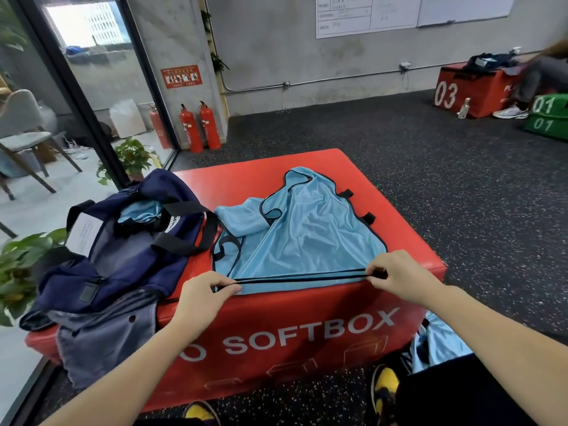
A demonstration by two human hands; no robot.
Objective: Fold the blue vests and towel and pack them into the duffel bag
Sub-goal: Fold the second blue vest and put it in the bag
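Both hands, left (205,298) and right (396,278), pinch the vest (295,238) hem (black-trimmed) on the box (307,330). The bag (123,256) lies open beside it.

Even daylight, wide-angle edge distortion

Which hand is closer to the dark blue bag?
Left. The left hand pinches the vest's hem just right of the duffel bag. The right hand pinches the same hem at its other end, farther right.
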